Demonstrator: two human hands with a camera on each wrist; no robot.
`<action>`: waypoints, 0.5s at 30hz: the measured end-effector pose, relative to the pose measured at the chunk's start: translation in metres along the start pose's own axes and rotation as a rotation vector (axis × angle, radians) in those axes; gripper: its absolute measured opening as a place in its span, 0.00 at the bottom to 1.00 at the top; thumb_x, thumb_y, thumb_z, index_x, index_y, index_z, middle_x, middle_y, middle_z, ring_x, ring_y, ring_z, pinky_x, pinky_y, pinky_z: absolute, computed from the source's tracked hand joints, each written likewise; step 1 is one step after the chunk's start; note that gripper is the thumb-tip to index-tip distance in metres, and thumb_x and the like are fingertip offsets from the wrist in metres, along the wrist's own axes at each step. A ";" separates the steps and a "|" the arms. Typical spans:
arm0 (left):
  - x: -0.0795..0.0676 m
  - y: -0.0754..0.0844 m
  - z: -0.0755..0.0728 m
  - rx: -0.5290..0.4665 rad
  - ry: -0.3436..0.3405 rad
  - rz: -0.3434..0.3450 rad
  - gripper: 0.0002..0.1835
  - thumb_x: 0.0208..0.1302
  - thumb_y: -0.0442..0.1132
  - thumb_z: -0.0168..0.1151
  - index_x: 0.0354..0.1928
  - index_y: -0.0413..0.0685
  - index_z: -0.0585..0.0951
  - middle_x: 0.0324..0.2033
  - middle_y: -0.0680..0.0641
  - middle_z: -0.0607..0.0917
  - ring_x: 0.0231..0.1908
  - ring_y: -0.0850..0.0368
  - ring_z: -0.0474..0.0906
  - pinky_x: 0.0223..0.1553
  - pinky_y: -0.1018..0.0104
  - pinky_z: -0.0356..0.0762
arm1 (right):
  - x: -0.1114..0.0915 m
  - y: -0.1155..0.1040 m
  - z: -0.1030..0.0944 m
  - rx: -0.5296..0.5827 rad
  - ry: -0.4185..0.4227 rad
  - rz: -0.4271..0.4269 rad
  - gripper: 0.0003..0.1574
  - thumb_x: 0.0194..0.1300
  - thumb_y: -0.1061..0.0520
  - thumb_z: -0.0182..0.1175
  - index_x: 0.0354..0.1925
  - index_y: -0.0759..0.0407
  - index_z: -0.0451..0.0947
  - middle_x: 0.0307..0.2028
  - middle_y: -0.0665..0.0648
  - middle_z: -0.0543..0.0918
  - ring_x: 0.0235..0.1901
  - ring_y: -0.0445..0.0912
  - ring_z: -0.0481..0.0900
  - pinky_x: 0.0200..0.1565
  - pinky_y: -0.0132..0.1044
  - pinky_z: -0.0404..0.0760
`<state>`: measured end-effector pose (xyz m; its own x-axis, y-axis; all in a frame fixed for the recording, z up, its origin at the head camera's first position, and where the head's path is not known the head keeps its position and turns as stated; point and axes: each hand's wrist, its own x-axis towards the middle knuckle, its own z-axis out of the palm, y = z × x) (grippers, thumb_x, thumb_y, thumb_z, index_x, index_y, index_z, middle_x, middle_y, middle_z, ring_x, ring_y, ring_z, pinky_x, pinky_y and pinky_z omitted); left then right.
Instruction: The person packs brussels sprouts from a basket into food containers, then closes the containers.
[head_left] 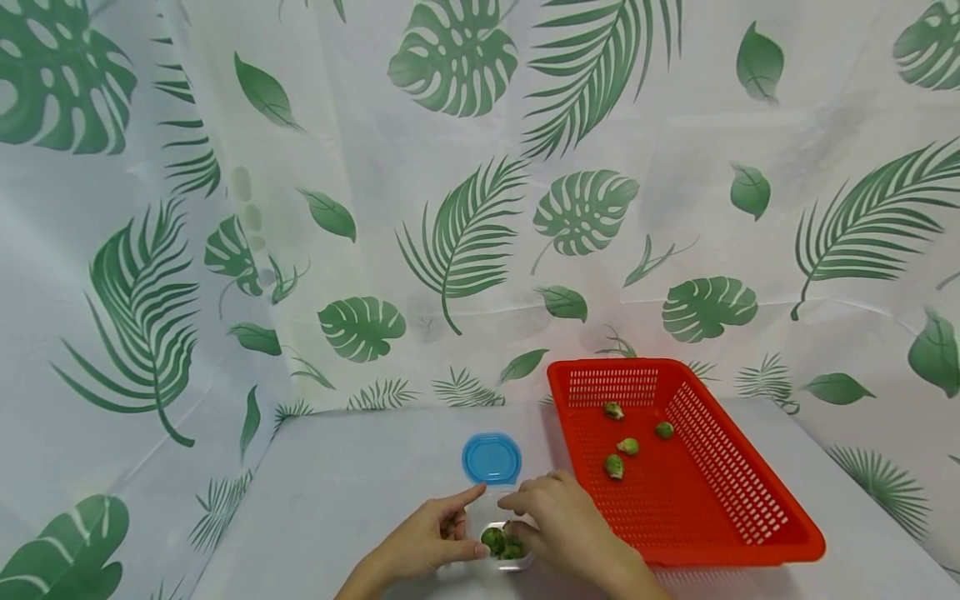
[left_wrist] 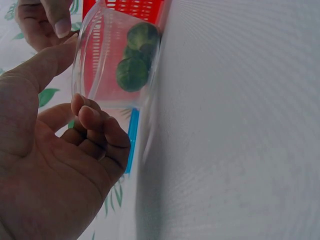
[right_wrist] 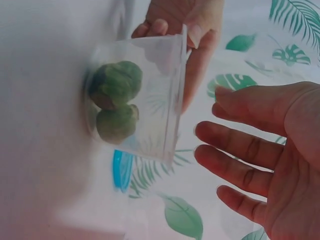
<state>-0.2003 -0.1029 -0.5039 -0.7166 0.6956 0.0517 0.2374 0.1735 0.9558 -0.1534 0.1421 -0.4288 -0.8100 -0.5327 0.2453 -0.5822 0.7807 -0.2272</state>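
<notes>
A clear plastic container [left_wrist: 107,60] stands on the table with several Brussels sprouts [head_left: 492,539] at its bottom. From the left side, my left hand [head_left: 431,533] holds this container, thumb at the near rim and fingers along its wall. Over the right side of the opening is my right hand [head_left: 558,521]. In the right wrist view, the right hand's fingers [right_wrist: 240,142] are loosely bent and apart, with nothing between them. Just behind the container lies a blue lid [head_left: 491,458].
A red plastic basket [head_left: 750,467] with slotted walls stands on the right, several Brussels sprouts [head_left: 614,467] scattered inside. The white table [head_left: 337,467] meets leaf-patterned sheeting [head_left: 480,250] at the back and sides.
</notes>
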 end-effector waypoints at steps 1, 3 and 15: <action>0.000 0.000 0.000 -0.002 0.000 -0.002 0.42 0.68 0.43 0.72 0.80 0.45 0.63 0.29 0.47 0.73 0.23 0.69 0.64 0.23 0.76 0.66 | 0.000 0.000 -0.001 0.002 0.005 0.005 0.16 0.61 0.52 0.76 0.48 0.47 0.91 0.37 0.43 0.91 0.38 0.38 0.83 0.51 0.51 0.79; 0.000 0.001 0.000 -0.002 0.000 0.002 0.42 0.68 0.43 0.72 0.80 0.46 0.63 0.29 0.42 0.73 0.23 0.69 0.64 0.23 0.76 0.66 | 0.000 0.000 -0.003 -0.001 0.023 0.008 0.17 0.60 0.51 0.77 0.49 0.46 0.91 0.38 0.42 0.91 0.38 0.38 0.83 0.51 0.51 0.79; -0.001 0.002 0.000 0.000 0.001 0.015 0.42 0.68 0.41 0.72 0.79 0.44 0.63 0.29 0.46 0.73 0.23 0.69 0.64 0.24 0.77 0.66 | -0.005 0.004 -0.015 -0.042 0.125 0.059 0.23 0.59 0.47 0.78 0.54 0.43 0.89 0.45 0.42 0.90 0.47 0.41 0.84 0.53 0.47 0.81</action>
<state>-0.1995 -0.1030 -0.5024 -0.7138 0.6973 0.0661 0.2479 0.1632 0.9549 -0.1507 0.1532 -0.4173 -0.8263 -0.4425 0.3484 -0.5281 0.8238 -0.2062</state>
